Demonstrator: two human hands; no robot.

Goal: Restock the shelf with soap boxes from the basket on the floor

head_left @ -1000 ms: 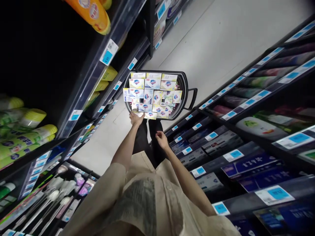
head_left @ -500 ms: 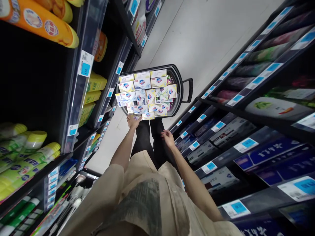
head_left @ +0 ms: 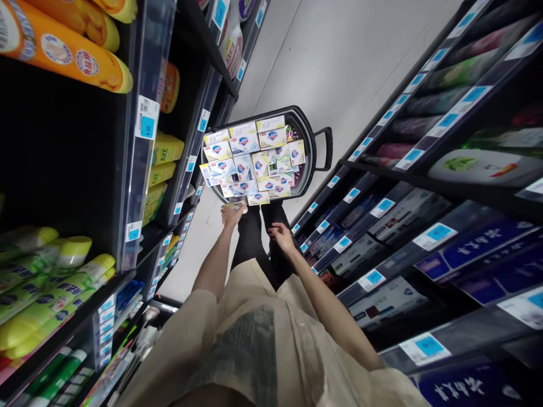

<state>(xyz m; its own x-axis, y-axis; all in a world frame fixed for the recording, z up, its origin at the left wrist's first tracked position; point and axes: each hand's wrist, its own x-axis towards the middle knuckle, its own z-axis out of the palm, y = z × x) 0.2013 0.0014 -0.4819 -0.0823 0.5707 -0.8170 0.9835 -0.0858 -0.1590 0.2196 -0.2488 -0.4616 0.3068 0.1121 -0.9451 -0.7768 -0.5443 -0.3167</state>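
A black shopping basket (head_left: 314, 164) stands on the floor ahead of my legs, heaped with white, yellow and blue soap boxes (head_left: 244, 144). My left hand (head_left: 231, 215) is at the basket's near left edge, closed round one soap box (head_left: 237, 204) seen edge-on just below the others. My right hand (head_left: 281, 236) hangs in front of my right leg, apart from the basket. Its fingers are loosely bent and a little apart, with nothing seen in them.
Left shelves carry orange bottles (head_left: 63, 48), yellow AXE packs (head_left: 168, 148) and green bottles with yellow caps (head_left: 55, 294). Blue-and-white boxes (head_left: 479, 243) line the right shelves. The basket's handle (head_left: 328, 148) sticks out towards the right shelves. Grey floor (head_left: 322, 62) runs between.
My left hand has shifted slightly down and right, drawing the soap box a little off the heap. My right hand has moved left, closer in front of my leg. The view has shifted slightly.
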